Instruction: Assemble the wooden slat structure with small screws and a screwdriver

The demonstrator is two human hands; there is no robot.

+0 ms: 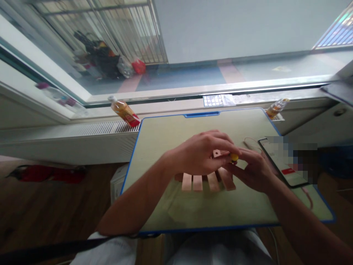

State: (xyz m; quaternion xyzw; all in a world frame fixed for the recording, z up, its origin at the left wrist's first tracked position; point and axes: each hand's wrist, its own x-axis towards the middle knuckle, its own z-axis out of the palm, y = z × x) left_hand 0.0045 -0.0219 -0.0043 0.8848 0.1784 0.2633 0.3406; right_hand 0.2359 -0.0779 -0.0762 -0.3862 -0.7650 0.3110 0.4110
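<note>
My left hand reaches over a small wooden piece with several light slats sticking out towards me. Its thumb and fingers are closed around a small yellow piece with a bit of dark red beside it. From the other side, my right hand pinches the same yellow piece, so the fingertips of both hands meet there. A wooden part with a hole shows between my left thumb and fingers. Most of the wooden piece is hidden under my left hand, and I cannot make out the yellow piece's kind.
The small table has a blue rim. A phone or tablet with a cable lies at its right. Behind stand an orange drink bottle and a smaller bottle. A white sheet lies on the window sill.
</note>
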